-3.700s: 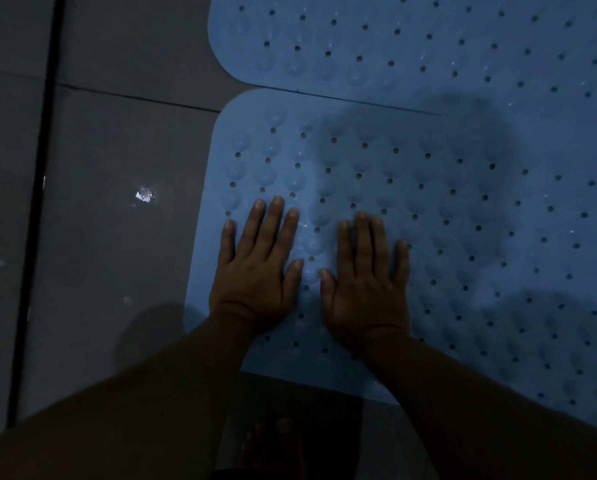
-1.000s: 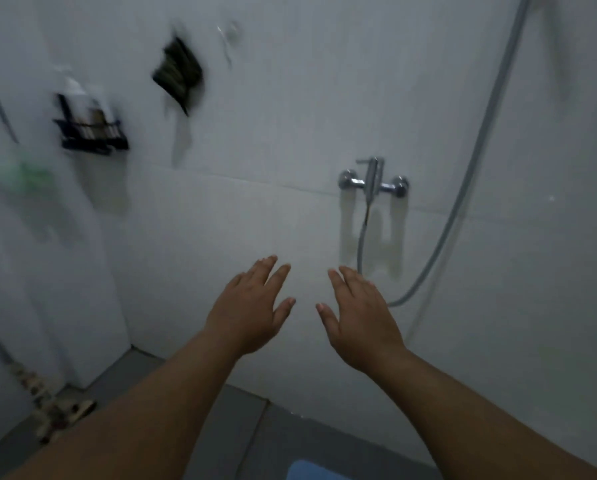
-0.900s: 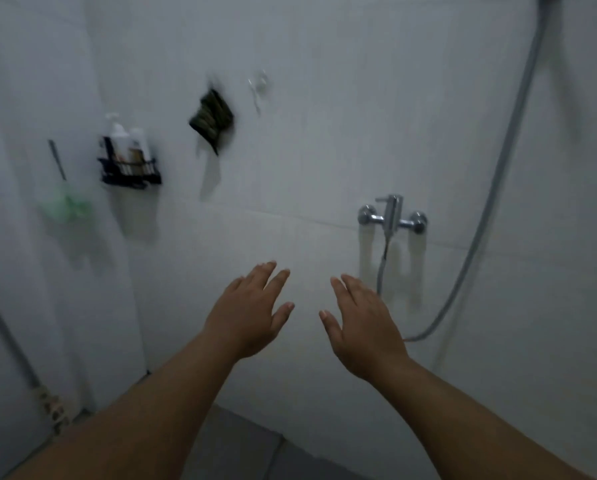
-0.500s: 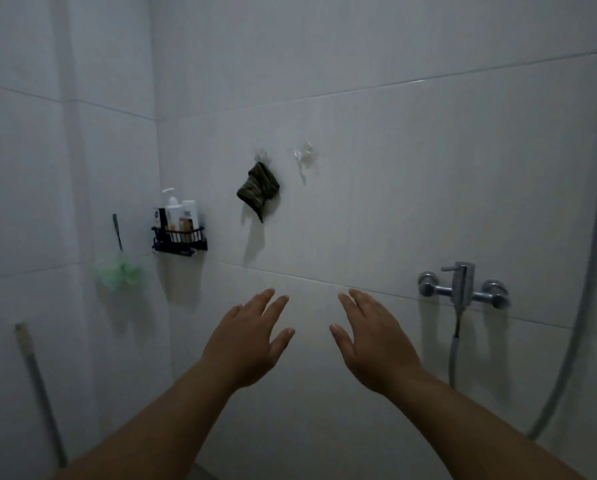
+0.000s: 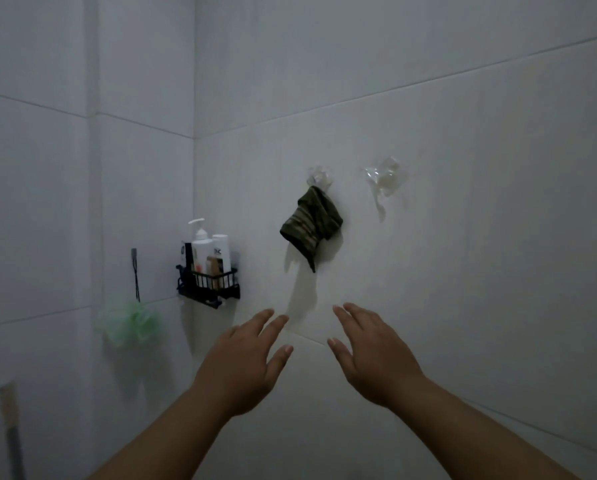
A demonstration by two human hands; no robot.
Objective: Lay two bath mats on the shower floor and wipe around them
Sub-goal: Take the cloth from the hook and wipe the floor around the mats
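A dark green striped cloth [image 5: 311, 226] hangs from a clear hook [image 5: 317, 176] on the white tiled wall, above and between my hands. My left hand [image 5: 243, 363] and my right hand [image 5: 373, 355] are both raised in front of the wall with straight, spread fingers, holding nothing. Both stay below the cloth, apart from it. The bath mats and the shower floor are out of view.
A second clear hook [image 5: 383, 178] sits bare to the right of the cloth. A black wire caddy [image 5: 208, 285] with bottles is in the corner. A green bath pouf [image 5: 127, 322] hangs on the left wall. A pole handle [image 5: 9, 417] stands at bottom left.
My hands left the blue mat on the floor and rose in front of the wall. The view tilted up and left, bringing the cloth closer; the tap and hose dropped out of view.
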